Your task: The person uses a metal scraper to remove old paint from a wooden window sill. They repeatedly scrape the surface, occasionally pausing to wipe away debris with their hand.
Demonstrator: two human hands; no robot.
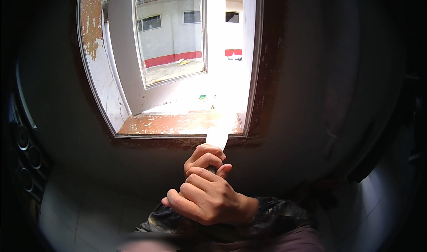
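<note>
Both my hands are closed one above the other on the dark handle (211, 168) of a knife-like tool; only a bit of that handle shows between the fingers. Its wide, pale blade (217, 141) points up and away over the window sill, so washed out by light that its tip and exact kind cannot be made out. My left hand (204, 157) is farther up, by the blade's base. Nearer to me, my right hand (207, 196) is wrapped round lower down and partly covers the left wrist.
Ahead is a window frame (255, 65) with peeling paint and a worn brown sill (173, 124). A glazed white sash (126, 60) stands swung outward. Beyond it is a white building (173, 34) with a red band. Dark wall surrounds the frame; round dark shapes (22, 137) stand at left.
</note>
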